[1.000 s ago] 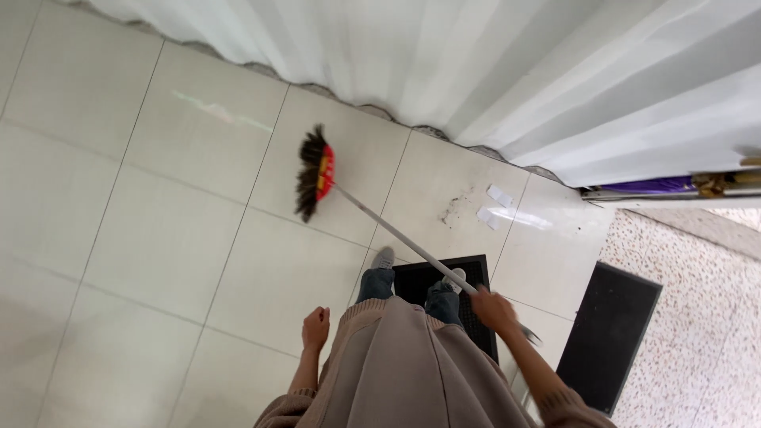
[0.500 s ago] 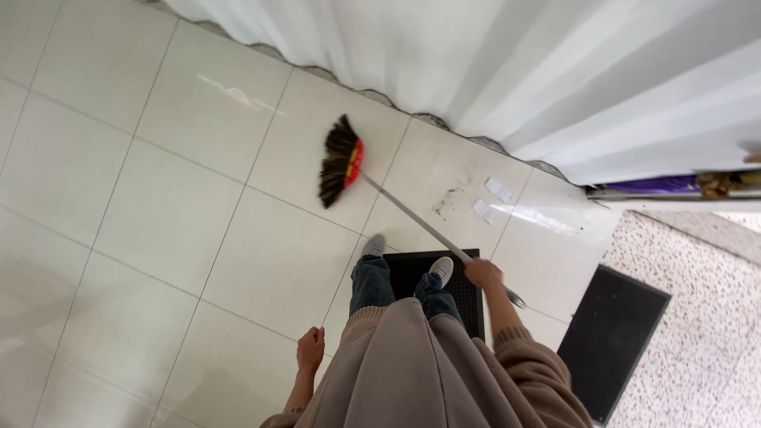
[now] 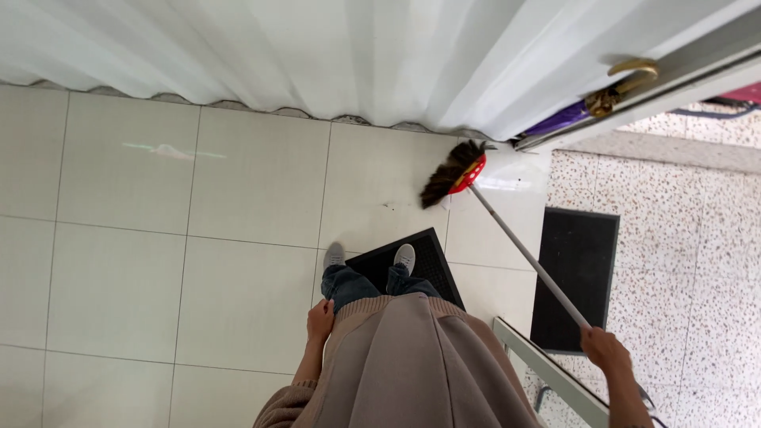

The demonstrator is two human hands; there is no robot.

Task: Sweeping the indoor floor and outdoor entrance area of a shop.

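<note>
My right hand grips the thin metal handle of a broom at the lower right. The broom's dark bristle head with a red base rests on the white floor tiles close to the foot of the white curtain and the open door's corner. My left hand hangs loose against my brown garment, holding nothing, fingers lightly curled. My feet in grey shoes stand on a small black mat.
A second black mat lies on speckled flooring beyond the doorway at right. A white door with a brass handle stands open at the upper right. A pale door-frame edge runs along the lower right. White tiles cover the left.
The broom head has swung from the tiles on the left to the right, up to the curtain and door corner. My view and body have turned right; my right hand has moved right.
</note>
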